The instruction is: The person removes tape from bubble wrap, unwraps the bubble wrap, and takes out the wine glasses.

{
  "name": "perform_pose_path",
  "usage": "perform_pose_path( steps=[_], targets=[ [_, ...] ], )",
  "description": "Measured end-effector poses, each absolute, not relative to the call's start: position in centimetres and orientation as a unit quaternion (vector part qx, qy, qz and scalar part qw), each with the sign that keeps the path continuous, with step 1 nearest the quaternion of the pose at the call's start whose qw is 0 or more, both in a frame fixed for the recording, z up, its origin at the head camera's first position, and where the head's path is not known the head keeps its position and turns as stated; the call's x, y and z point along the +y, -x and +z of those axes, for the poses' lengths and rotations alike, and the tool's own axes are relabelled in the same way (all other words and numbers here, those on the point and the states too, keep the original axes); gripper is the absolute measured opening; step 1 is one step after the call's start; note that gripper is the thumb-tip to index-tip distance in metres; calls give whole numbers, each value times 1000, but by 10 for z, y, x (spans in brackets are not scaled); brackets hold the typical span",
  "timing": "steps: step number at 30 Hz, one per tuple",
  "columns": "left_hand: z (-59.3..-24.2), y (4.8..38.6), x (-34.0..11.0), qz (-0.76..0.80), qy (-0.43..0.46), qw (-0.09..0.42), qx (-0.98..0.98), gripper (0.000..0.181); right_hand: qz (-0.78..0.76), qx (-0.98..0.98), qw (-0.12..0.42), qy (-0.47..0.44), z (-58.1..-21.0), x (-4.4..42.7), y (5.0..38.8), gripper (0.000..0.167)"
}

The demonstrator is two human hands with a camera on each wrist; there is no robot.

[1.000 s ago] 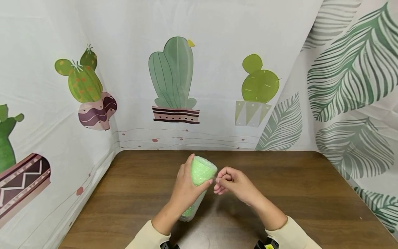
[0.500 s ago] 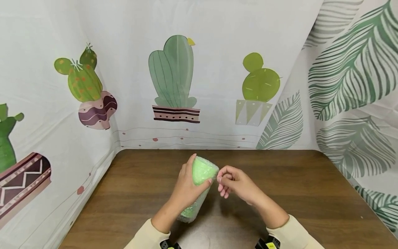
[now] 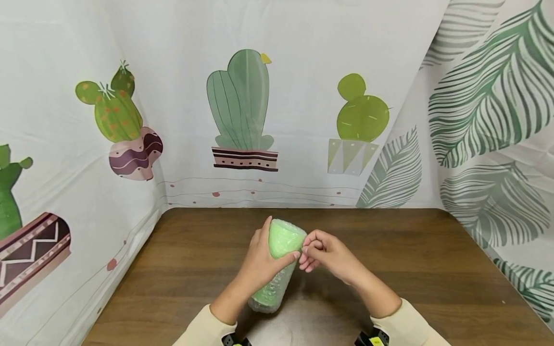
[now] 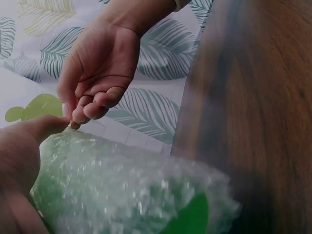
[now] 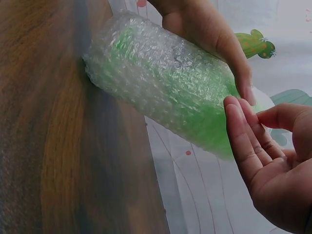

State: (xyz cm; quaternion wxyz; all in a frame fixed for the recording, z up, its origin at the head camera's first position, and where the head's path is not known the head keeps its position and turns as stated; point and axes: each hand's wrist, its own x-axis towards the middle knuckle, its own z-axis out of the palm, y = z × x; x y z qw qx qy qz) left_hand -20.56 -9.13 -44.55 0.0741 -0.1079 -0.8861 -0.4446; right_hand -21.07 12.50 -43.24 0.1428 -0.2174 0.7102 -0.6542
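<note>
A green cylindrical bundle in clear bubble wrap (image 3: 285, 240) leans above the table in the head view, its upper end tipped away and to the right. My left hand (image 3: 261, 259) grips it from the left, fingers behind and thumb across the near side. Beside the upper right rim, my right hand (image 3: 330, 254) pinches the wrap's edge with thumb and forefinger, close to the left thumb. The right wrist view shows this pinch at the right hand (image 5: 273, 151); the pinched bit itself is mostly hidden. What the wrap encloses cannot be made out beyond its green colour.
The brown wooden table (image 3: 389, 250) extends around both hands. White cloth (image 3: 303, 96) printed with cacti stands behind and on the left; a leaf-printed cloth (image 3: 489, 144) hangs on the right.
The bundle has turned slightly in my left hand, and its lower end has shifted right. My right fingertips have stayed near its upper rim with only small movements.
</note>
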Motion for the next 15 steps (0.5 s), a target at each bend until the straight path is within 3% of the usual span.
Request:
perform_pose_path(
  steps=[5, 9, 15],
  targets=[
    [-444, 207, -94, -477, 106, 21, -872, 101, -656, 706, 137, 230, -433, 127, 212, 20],
    [-441, 208, -97, -498, 110, 9, -860, 92, -660, 698, 134, 241, -434, 128, 214, 23],
    [-438, 210, -100, -537, 89, 2, -839, 103, -655, 707, 130, 232, -433, 130, 214, 22]
  ],
)
